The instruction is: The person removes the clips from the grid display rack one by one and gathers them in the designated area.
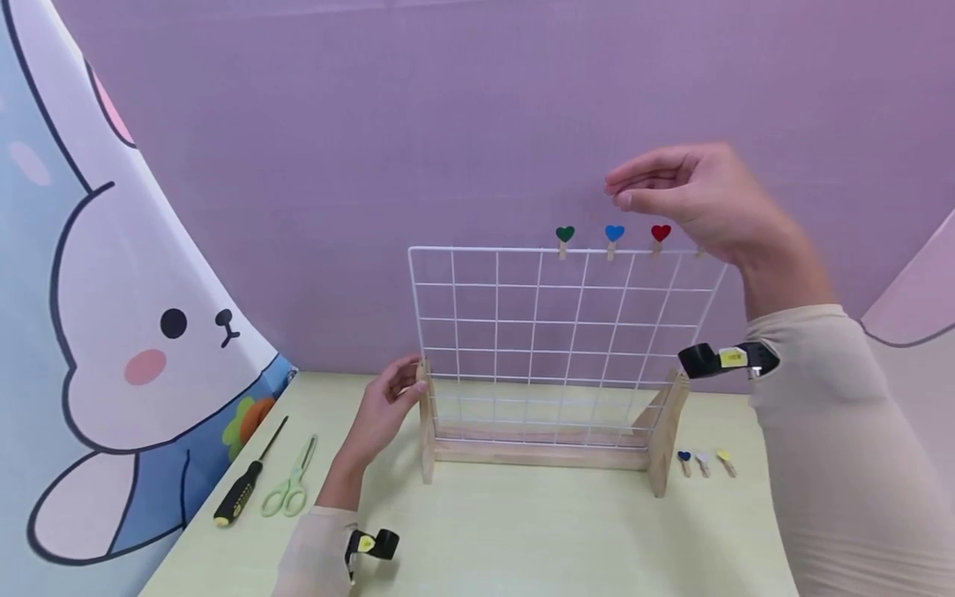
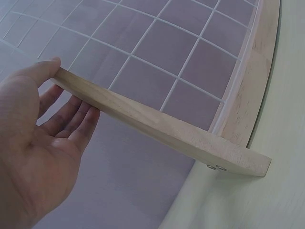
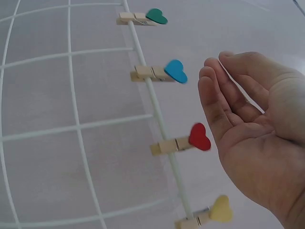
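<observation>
A white wire grid stands upright in a wooden stand. My left hand grips the top of the stand's left upright, thumb on one side and fingers on the other. Along the grid's top wire sit small wooden clothespins with hearts: a green one, a blue one, a red one and a yellow one. The yellow heart is hidden behind my right hand in the head view. Loosely bent and holding nothing, my right hand hovers above the red and blue clothespins.
Right of the stand, a dark blue heart clothespin, a white one and a yellow-topped one lie on the table. Green scissors and a black-and-yellow screwdriver lie at the left, beside a rabbit-print cloth.
</observation>
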### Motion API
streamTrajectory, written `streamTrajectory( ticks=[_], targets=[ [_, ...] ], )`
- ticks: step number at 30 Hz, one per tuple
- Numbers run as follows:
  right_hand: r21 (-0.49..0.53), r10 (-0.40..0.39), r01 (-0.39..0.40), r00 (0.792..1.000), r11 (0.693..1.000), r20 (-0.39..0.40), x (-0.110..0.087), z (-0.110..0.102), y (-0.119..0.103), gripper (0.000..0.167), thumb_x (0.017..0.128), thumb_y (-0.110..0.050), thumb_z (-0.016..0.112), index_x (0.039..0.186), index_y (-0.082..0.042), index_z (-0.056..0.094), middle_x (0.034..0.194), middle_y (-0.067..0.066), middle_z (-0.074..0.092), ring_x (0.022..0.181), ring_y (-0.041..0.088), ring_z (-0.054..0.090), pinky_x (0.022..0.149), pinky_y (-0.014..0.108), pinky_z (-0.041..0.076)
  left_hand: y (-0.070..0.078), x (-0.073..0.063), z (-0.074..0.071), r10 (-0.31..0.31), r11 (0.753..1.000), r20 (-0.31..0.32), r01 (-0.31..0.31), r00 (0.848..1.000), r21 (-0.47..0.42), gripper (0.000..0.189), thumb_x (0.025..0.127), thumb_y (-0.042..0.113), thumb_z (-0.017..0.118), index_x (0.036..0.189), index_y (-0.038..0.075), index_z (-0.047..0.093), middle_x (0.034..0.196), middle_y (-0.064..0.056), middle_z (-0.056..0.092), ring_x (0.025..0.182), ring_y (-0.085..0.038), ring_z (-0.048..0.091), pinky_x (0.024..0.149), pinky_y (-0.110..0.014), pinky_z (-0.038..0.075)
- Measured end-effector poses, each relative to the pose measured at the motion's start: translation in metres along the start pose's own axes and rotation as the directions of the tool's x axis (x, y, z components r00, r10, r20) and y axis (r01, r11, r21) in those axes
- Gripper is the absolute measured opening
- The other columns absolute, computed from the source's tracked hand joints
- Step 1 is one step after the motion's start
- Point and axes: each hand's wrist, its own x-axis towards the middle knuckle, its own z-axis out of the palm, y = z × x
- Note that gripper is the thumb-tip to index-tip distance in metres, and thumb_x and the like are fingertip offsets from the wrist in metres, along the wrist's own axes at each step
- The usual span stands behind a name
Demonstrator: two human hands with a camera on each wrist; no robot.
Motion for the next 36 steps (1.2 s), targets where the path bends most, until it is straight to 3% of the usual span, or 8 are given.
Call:
streamTrajectory(
  ticks=[4, 6, 9, 13, 16, 17, 27, 36],
  targets=[
    [-0.048, -0.013, 0.014, 1.000, 0.999, 0.018, 0.003, 0.008, -0.001, 0.032, 0.090, -0.016, 0.081, 0.121, -0.007, 0.075, 0.107, -0.007, 0.079, 0.100, 0.010, 0.072, 0.065, 0.017, 0.054, 0.001, 0.000, -0.001, -0.010, 1.000, -0.002, 0.010, 1.000, 0.010, 0.047, 0.101, 0.013, 0.066, 0.146, 0.008, 0.053, 0.133, -0.021, 0.063, 0.113, -0.009, 0.062, 0.095, -0.016, 0.056],
    [-0.045, -0.023, 0.024, 0.999, 0.999, 0.035, 0.005, 0.012, -0.003, 0.030, 0.091, -0.015, 0.080, 0.120, -0.007, 0.076, 0.106, -0.007, 0.080, 0.100, 0.010, 0.073, 0.071, 0.015, 0.054, 0.002, 0.000, -0.001, -0.012, 1.000, -0.003, 0.012, 1.000, 0.013, 0.047, 0.101, 0.013, 0.066, 0.146, 0.008, 0.053, 0.133, -0.021, 0.063, 0.113, -0.009, 0.062, 0.095, -0.016, 0.055],
    [-0.054, -0.010, 0.013, 0.998, 0.998, 0.058, 0.007, 0.019, -0.005, 0.028, 0.092, -0.017, 0.079, 0.119, -0.010, 0.076, 0.105, -0.008, 0.080, 0.098, 0.009, 0.072, 0.054, 0.019, 0.049, 0.002, -0.001, -0.002, -0.014, 1.000, -0.004, 0.014, 1.000, 0.013, 0.047, 0.101, 0.013, 0.066, 0.146, 0.007, 0.053, 0.133, -0.022, 0.063, 0.113, -0.009, 0.062, 0.094, -0.016, 0.055],
    [-0.070, 0.011, -0.005, 0.996, 0.998, 0.084, 0.010, 0.026, -0.008, 0.028, 0.094, -0.017, 0.078, 0.121, -0.010, 0.075, 0.106, -0.009, 0.079, 0.100, 0.009, 0.071, 0.058, 0.018, 0.052, 0.001, -0.001, -0.003, -0.016, 1.000, -0.007, 0.016, 1.000, 0.014, 0.047, 0.101, 0.013, 0.066, 0.146, 0.006, 0.053, 0.133, -0.021, 0.064, 0.113, -0.009, 0.062, 0.094, -0.016, 0.055],
    [-0.082, 0.009, -0.001, 0.995, 0.997, 0.100, 0.012, 0.032, -0.009, 0.028, 0.094, -0.014, 0.076, 0.122, -0.007, 0.074, 0.106, -0.008, 0.079, 0.099, 0.009, 0.072, 0.082, 0.015, 0.056, 0.000, -0.001, -0.003, -0.015, 1.000, -0.011, 0.015, 1.000, 0.015, 0.047, 0.101, 0.013, 0.066, 0.146, 0.007, 0.053, 0.133, -0.021, 0.064, 0.113, -0.008, 0.062, 0.095, -0.016, 0.055],
    [-0.089, 0.009, 0.000, 0.994, 0.996, 0.105, 0.013, 0.033, -0.009, 0.028, 0.094, -0.014, 0.076, 0.122, -0.007, 0.074, 0.106, -0.008, 0.079, 0.098, 0.009, 0.073, 0.083, 0.015, 0.056, -0.001, -0.001, -0.003, -0.014, 1.000, -0.013, 0.014, 1.000, 0.015, 0.047, 0.101, 0.013, 0.066, 0.146, 0.007, 0.053, 0.134, -0.021, 0.064, 0.113, -0.008, 0.062, 0.095, -0.016, 0.055],
    [-0.092, 0.035, -0.021, 0.988, 0.996, 0.151, 0.017, 0.043, -0.008, 0.025, 0.095, -0.009, 0.072, 0.120, -0.004, 0.074, 0.100, -0.008, 0.079, 0.090, 0.010, 0.071, 0.059, 0.023, 0.051, -0.001, 0.000, -0.001, -0.004, 1.000, -0.008, 0.004, 1.000, 0.002, 0.047, 0.102, 0.014, 0.066, 0.146, 0.007, 0.053, 0.134, -0.022, 0.063, 0.113, -0.009, 0.062, 0.095, -0.016, 0.055],
    [-0.160, 0.053, -0.025, 0.983, 0.987, 0.175, 0.016, 0.042, -0.006, 0.028, 0.097, -0.011, 0.070, 0.124, -0.003, 0.072, 0.105, -0.008, 0.079, 0.091, 0.010, 0.070, 0.064, 0.026, 0.054, -0.001, 0.002, -0.001, 0.006, 1.000, -0.006, -0.006, 1.000, 0.005, 0.047, 0.102, 0.014, 0.066, 0.146, 0.007, 0.053, 0.134, -0.022, 0.063, 0.113, -0.009, 0.062, 0.095, -0.016, 0.055]
  ],
)
